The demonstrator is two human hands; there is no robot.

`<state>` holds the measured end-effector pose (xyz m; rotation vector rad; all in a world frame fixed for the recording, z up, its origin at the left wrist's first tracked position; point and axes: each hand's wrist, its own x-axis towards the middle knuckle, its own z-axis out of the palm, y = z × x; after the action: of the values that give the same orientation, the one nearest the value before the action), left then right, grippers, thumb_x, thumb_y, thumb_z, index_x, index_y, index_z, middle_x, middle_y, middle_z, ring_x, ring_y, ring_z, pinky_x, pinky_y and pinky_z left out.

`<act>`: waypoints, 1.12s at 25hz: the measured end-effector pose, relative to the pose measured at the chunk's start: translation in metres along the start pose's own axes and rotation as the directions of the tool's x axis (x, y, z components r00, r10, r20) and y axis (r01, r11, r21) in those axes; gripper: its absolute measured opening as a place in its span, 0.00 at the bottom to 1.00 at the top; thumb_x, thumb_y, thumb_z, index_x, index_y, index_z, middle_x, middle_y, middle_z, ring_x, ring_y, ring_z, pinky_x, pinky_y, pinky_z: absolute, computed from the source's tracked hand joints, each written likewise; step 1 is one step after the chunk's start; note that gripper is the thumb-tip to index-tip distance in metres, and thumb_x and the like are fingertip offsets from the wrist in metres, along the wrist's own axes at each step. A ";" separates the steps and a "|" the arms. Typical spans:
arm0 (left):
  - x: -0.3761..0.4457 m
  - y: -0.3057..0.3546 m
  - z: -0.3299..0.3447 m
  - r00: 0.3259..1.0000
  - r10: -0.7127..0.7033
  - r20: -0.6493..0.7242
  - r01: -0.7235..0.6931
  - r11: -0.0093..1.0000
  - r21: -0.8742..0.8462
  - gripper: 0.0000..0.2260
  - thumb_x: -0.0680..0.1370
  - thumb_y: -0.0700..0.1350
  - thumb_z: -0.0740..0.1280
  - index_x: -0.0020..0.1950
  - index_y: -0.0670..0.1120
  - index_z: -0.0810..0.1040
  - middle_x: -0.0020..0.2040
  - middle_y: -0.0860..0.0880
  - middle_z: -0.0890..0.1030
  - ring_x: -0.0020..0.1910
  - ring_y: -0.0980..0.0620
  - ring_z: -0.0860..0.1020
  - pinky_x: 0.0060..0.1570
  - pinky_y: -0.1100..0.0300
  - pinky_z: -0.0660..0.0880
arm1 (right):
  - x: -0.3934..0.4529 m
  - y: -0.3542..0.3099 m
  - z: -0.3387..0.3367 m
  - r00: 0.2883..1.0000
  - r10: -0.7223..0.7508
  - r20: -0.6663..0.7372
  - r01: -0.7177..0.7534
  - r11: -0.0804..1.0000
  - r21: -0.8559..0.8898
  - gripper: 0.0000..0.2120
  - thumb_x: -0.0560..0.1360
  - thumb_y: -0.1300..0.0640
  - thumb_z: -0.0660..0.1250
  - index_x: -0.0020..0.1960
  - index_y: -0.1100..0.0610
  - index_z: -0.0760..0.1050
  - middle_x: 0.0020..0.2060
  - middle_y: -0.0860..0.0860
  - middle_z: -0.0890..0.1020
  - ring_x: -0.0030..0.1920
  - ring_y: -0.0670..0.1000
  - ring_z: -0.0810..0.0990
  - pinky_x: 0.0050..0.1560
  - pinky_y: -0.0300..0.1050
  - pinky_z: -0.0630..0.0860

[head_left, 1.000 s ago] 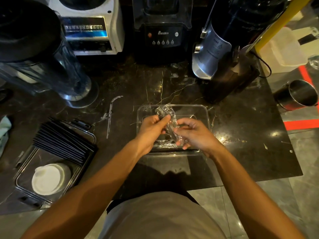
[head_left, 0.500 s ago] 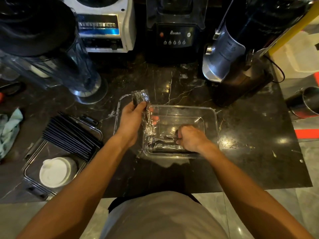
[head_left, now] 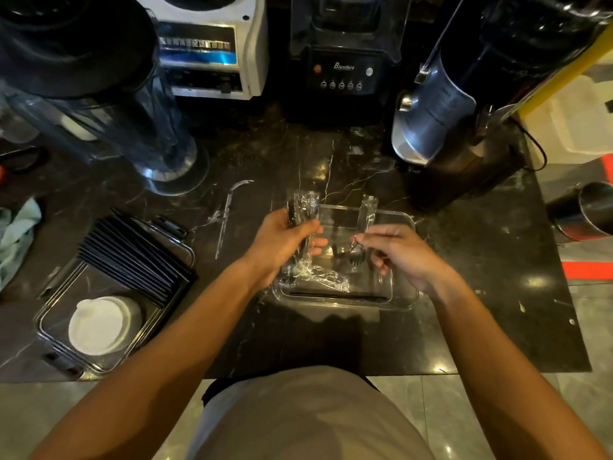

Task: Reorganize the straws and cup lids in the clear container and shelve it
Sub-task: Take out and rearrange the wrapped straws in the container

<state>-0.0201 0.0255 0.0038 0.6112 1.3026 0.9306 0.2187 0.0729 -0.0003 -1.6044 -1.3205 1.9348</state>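
The black marble counter (head_left: 464,293) runs out of view at the left, and the machines at its far edge, a big dark jar (head_left: 99,94), a white machine (head_left: 212,51), a black blender (head_left: 341,68) and a silver-blue grinder (head_left: 438,117), are all cut off at the top. At near left a second clear container (head_left: 53,323) holds a white cup lid (head_left: 99,325) and a row of black sleeves (head_left: 132,257); what the sleeves are cannot be made out.

The clear container (head_left: 403,293) sits in the middle of the counter, its long axis left to right; both hands cover much of its inside, and glare blurs the contents.

The left hand (head_left: 282,240) reaches in from near left and grips a plastic-wrapped bundle of dark utensils (head_left: 302,207), held over the container's left end, its long axis running near to far with the top pointing away. The right hand (head_left: 398,250) is over the container's right half, pinching a wrapped fork (head_left: 360,247) between thumb and forefinger, handle pointing far, tines near. The two hands are apart.

A loose clear wrapper strip (head_left: 227,214) lies on the counter left of the container, running near to far.
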 end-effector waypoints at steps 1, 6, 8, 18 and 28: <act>0.000 -0.001 0.004 1.000 -0.022 0.014 0.022 1.000 0.003 0.08 0.82 0.40 0.68 0.59 0.39 0.78 0.50 0.42 0.87 0.48 0.44 0.88 0.45 0.55 0.85 | -0.003 -0.003 -0.002 1.000 -0.026 -0.002 0.027 0.998 0.052 0.09 0.78 0.56 0.73 0.53 0.63 0.84 0.35 0.52 0.77 0.28 0.46 0.71 0.26 0.39 0.70; -0.001 -0.010 0.024 0.986 -0.123 0.108 0.130 0.990 -0.059 0.15 0.82 0.41 0.69 0.67 0.39 0.73 0.53 0.40 0.87 0.47 0.46 0.87 0.47 0.53 0.85 | -0.017 -0.016 0.000 0.986 -0.143 -0.090 0.163 0.940 0.300 0.13 0.78 0.62 0.72 0.57 0.69 0.76 0.35 0.54 0.76 0.28 0.49 0.72 0.26 0.42 0.74; 0.002 -0.016 0.030 0.977 -0.186 0.107 0.195 0.977 -0.082 0.26 0.81 0.42 0.70 0.77 0.41 0.64 0.53 0.42 0.88 0.50 0.47 0.87 0.58 0.48 0.82 | -0.020 -0.019 0.004 0.968 -0.180 -0.174 0.229 0.915 0.332 0.08 0.78 0.65 0.72 0.55 0.62 0.76 0.38 0.54 0.81 0.33 0.52 0.81 0.30 0.44 0.80; 0.007 -0.018 0.033 0.969 -0.104 0.226 0.167 0.946 -0.278 0.08 0.84 0.43 0.64 0.57 0.40 0.81 0.49 0.42 0.85 0.49 0.47 0.84 0.54 0.50 0.80 | -0.022 0.018 0.039 0.831 -0.549 0.091 0.433 0.536 -0.724 0.23 0.77 0.72 0.65 0.69 0.55 0.77 0.66 0.50 0.79 0.66 0.49 0.76 0.68 0.42 0.70; 0.001 0.002 -0.024 0.988 0.059 -0.144 -0.096 0.959 -0.265 0.08 0.80 0.38 0.70 0.59 0.38 0.79 0.49 0.42 0.88 0.49 0.43 0.87 0.46 0.53 0.84 | 0.009 0.026 0.075 0.995 -0.085 0.043 0.073 0.391 -0.917 0.09 0.77 0.54 0.74 0.54 0.53 0.76 0.50 0.51 0.82 0.51 0.52 0.80 0.59 0.51 0.77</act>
<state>-0.0438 0.0245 0.0001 0.3926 1.2481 1.2096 0.1569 0.0319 -0.0298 -1.8430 -2.7082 1.0395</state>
